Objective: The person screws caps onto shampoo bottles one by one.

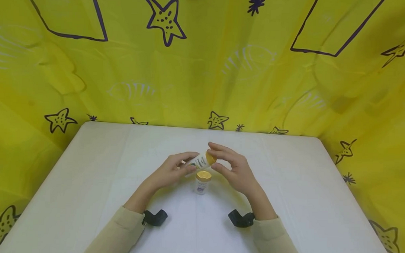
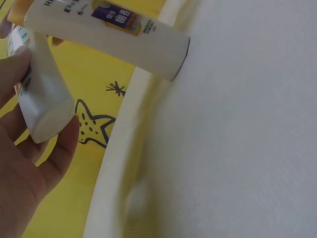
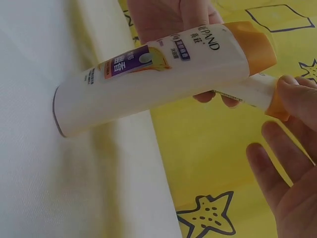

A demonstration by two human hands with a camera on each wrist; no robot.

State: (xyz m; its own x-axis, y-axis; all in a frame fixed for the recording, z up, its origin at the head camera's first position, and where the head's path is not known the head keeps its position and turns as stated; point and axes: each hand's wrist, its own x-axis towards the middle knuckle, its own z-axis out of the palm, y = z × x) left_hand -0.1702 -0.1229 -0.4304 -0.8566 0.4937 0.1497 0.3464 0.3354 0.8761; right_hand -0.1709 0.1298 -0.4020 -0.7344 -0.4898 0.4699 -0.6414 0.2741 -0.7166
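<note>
My left hand (image 1: 170, 170) grips a white toiletry bottle (image 1: 200, 162) with a gold cap, tilted so the cap points up and to the right. At that cap, the thumb and a fingertip of my right hand (image 1: 238, 168) pinch it, while its other fingers stretch out apart, as the right wrist view shows. A second white bottle (image 1: 201, 186) stands upright on the table just below the held one, with a gold cap and a purple patch (image 3: 126, 62) on its label. In the left wrist view, the base of the held bottle (image 2: 52, 106) faces the camera.
The table (image 1: 86, 197) has a white cover. A yellow curtain (image 1: 197, 74) with drawn stars and fish hangs behind and beside it. Black wrist cameras (image 1: 155, 218) sit under both forearms, near the front of the table.
</note>
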